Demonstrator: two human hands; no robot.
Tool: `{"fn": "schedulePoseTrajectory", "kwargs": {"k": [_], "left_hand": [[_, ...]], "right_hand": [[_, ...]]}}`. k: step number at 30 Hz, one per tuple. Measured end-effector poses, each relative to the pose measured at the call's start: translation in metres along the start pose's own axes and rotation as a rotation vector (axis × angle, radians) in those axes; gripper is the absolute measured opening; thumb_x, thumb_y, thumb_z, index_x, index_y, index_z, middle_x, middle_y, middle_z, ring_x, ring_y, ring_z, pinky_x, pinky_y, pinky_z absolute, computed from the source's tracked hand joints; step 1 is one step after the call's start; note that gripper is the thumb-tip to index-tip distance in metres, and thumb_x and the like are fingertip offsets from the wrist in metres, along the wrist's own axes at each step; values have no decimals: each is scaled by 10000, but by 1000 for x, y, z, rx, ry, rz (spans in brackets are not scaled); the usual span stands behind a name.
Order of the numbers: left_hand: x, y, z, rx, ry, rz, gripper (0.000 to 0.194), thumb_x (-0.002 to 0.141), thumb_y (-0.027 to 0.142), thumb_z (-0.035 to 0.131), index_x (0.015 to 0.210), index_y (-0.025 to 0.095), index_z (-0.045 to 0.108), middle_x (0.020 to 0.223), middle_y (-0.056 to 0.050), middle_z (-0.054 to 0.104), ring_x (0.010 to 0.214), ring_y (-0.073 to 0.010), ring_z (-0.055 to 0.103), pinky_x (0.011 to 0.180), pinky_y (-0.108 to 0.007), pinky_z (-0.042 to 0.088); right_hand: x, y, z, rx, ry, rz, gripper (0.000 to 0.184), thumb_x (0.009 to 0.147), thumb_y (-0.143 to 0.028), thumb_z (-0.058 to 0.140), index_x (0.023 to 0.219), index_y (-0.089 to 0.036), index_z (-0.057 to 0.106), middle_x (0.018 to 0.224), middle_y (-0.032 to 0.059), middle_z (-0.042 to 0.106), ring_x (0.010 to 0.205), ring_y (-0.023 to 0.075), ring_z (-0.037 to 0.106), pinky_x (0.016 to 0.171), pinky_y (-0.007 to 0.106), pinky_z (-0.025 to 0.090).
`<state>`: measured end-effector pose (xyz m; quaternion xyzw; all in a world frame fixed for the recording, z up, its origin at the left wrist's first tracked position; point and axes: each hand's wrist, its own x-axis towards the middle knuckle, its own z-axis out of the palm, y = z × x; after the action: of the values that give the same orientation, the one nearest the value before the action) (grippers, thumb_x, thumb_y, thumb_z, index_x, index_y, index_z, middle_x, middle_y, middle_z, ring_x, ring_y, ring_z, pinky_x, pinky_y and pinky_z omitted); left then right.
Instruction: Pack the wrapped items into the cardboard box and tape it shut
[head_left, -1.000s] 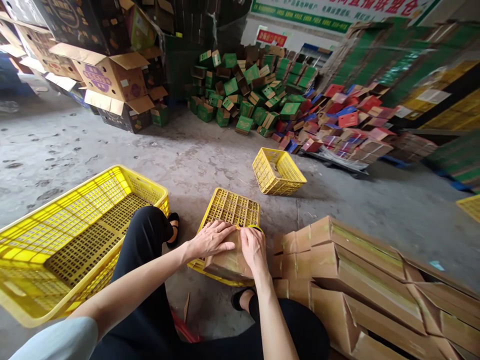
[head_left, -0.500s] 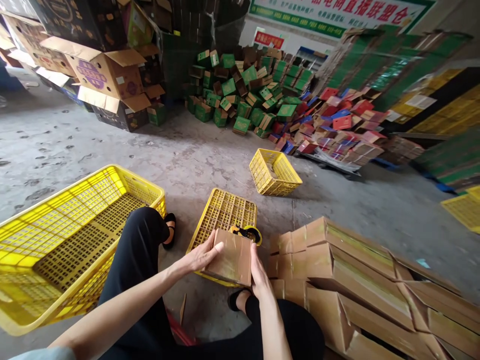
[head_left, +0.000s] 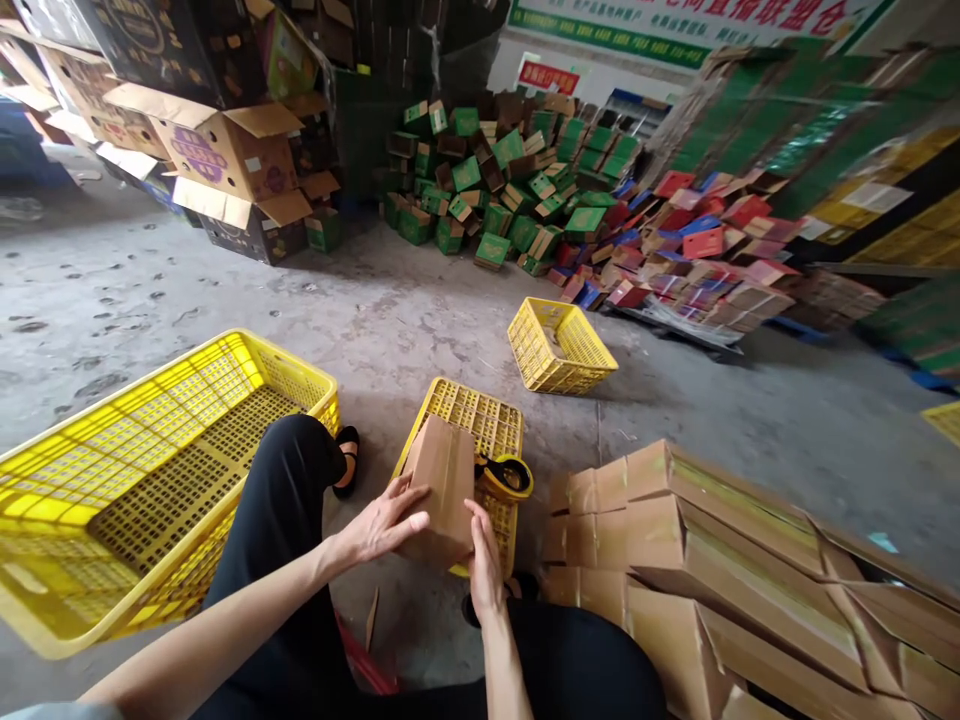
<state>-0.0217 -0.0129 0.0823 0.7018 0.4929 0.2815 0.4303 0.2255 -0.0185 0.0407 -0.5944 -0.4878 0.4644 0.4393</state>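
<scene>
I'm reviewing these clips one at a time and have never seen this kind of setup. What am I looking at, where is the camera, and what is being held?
There is no machine here: a seated person works with two bare hands. The single camera sits on that person's head and looks forward and down, so the arms enter from the bottom of the picture.

The left hand and the right hand together hold a small brown cardboard box, tilted up on end. Under it lies an upturned small yellow crate, with a yellow tape dispenser resting on it.

On the concrete floor stand a large yellow crate at the left, another small yellow basket farther off, and a stack of flattened cartons at the right. Piles of green and red boxes fill the background.
</scene>
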Motion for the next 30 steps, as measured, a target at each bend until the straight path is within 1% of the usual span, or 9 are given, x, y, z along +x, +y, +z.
{"fn": "schedulePoseTrajectory", "kwargs": {"k": [3, 5, 9, 12, 14, 16, 19, 24, 30], "left_hand": [[-26, -26, 27, 95, -113, -110, 741, 1043, 735, 369, 1518, 218, 606, 1669, -175, 425, 1492, -414, 486, 1205, -511, 446], [-36, -37, 43, 182, -124, -105, 780, 1028, 754, 384, 1576, 221, 539, 1701, -180, 379, 1474, -428, 506, 1197, -533, 451], [-47, -51, 60, 419, -115, 63, 878, 999, 794, 405, 1611, 169, 479, 1719, -196, 338, 1565, -419, 373, 1269, -575, 334], [-59, -62, 65, 537, -154, 170, 966, 968, 840, 405, 1652, 157, 403, 1717, -205, 333, 1579, -402, 352, 1268, -564, 341], [-66, -67, 66, 583, -149, 206, 963, 975, 833, 403, 1665, 163, 375, 1711, -200, 345, 1575, -387, 367, 1269, -551, 344], [-66, -68, 65, 611, -130, 212, 921, 993, 810, 404, 1660, 177, 387, 1705, -184, 365, 1570, -375, 381, 1270, -546, 343], [-48, -65, 59, 637, -107, 194, 867, 1013, 788, 392, 1646, 197, 417, 1694, -161, 392, 1569, -359, 388, 1267, -554, 346], [1, -56, 41, 655, -69, 160, 755, 1066, 720, 347, 1644, 238, 421, 1677, -123, 436, 1561, -296, 417, 1274, -540, 341], [52, -52, 24, 710, -86, 87, 670, 1102, 628, 362, 1638, 232, 432, 1689, -120, 414, 1580, -306, 380, 1250, -575, 368]], "right_hand": [[-16, 30, 4, -137, -75, 90, 788, 957, -817, 450, 1424, -232, 696, 1537, 116, 634, 1474, 330, 542, 1251, 512, 417], [-23, 37, 8, -274, -112, 65, 803, 991, -791, 398, 1450, -195, 679, 1567, 143, 598, 1494, 340, 521, 1261, 522, 406], [-46, 40, 20, -644, -91, -200, 707, 1088, -634, 319, 1523, -157, 608, 1664, 160, 462, 1532, 336, 469, 1231, 491, 454], [-76, 48, 29, -903, -156, -466, 576, 1126, -474, 345, 1625, -216, 474, 1667, 116, 467, 1552, 328, 440, 1254, 526, 405], [-92, 53, 32, -1010, -192, -567, 592, 1129, -400, 362, 1691, -219, 325, 1683, 118, 436, 1548, 317, 447, 1270, 537, 369], [-96, 54, 34, -1081, -196, -608, 602, 1128, -348, 362, 1708, -220, 265, 1688, 121, 426, 1544, 314, 455, 1273, 556, 349], [-75, 46, 36, -1142, -201, -591, 571, 1124, -306, 348, 1691, -234, 322, 1679, 118, 440, 1542, 323, 457, 1265, 594, 339], [-15, 21, 41, -1198, -279, -492, 559, 1101, -223, 322, 1653, -246, 406, 1673, 97, 455, 1556, 320, 434, 1260, 661, 312], [37, 0, 50, -1256, -293, -365, 652, 1039, -106, 304, 1665, -280, 363, 1709, 74, 400, 1600, 289, 352, 1274, 652, 285]]}}
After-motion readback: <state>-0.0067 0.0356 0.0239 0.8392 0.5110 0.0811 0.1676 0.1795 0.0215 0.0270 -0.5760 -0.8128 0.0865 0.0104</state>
